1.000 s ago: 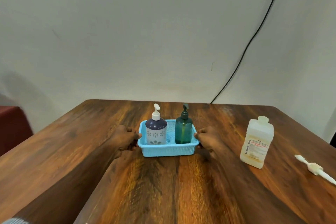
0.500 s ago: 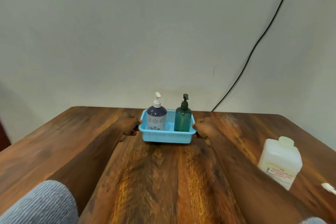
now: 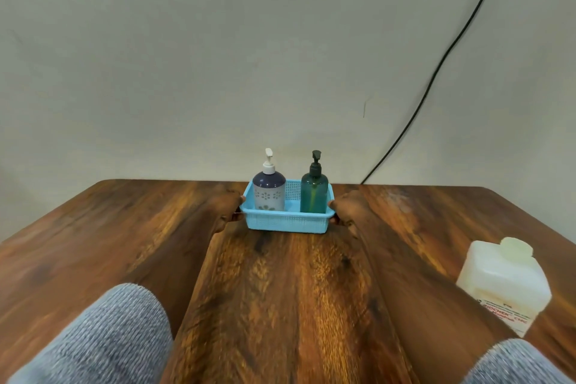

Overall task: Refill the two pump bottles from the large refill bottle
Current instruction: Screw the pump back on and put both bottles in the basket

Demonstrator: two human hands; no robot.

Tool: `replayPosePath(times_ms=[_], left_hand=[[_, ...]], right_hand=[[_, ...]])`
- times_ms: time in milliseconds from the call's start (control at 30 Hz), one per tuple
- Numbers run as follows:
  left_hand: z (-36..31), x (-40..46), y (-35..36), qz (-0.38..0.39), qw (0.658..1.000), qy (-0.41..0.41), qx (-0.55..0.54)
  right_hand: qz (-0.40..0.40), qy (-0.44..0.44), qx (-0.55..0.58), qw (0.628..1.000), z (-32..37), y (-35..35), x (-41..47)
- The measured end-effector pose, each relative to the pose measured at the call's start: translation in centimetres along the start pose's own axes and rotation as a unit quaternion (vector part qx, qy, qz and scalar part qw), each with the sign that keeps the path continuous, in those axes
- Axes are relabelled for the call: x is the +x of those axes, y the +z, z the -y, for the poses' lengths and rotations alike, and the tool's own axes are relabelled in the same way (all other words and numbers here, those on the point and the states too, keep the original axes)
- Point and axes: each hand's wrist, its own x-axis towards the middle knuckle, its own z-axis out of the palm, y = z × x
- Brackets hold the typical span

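A light blue basket [image 3: 286, 222] stands near the far edge of the wooden table [image 3: 280, 290]. Inside it stand two pump bottles: a dark blue and white flowered one [image 3: 269, 192] on the left and a green one [image 3: 314, 193] on the right. My left hand [image 3: 227, 207] grips the basket's left rim, and my right hand [image 3: 344, 212] grips its right rim. Both arms stretch far forward. The large whitish refill bottle [image 3: 503, 282] with a cap and label stands at the right, close to me.
A black cable [image 3: 436, 72] runs down the pale wall to the table's far edge. Grey sleeves [image 3: 103, 337] show at the bottom corners. The table's far edge lies just behind the basket.
Both hands have pushed the basket away from me toward the wall. The refill bottle now sits nearer the bottom right of the view, and the loose white pump at the right has left the view.
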Motion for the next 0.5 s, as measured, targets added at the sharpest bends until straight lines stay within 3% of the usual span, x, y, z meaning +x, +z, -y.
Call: replayPosePath(times_ms=[200, 300, 400, 500], left_hand=[[0.7, -0.4, -0.2, -0.013, 1.0, 0.018, -0.01], [1.2, -1.5, -0.3, -0.104, 0.989, 0.09, 0.056], [1.5, -3.8, 0.0, -0.191, 0.97, 0.152, 0.014], [1.6, -6.7, 0.2, -0.198, 0.961, 0.193, 0.008]], right_hand=[[-0.007, -0.009, 0.001, 1.0, -0.3, -0.1, -0.6], [-0.035, -0.026, -0.009, 0.999, -0.8, 0.0, -1.6], [-0.086, -0.069, -0.018, 0.994, -1.5, 0.0, -3.6], [-0.078, -0.102, -0.028, 0.991, -2.6, -0.5, -6.4]])
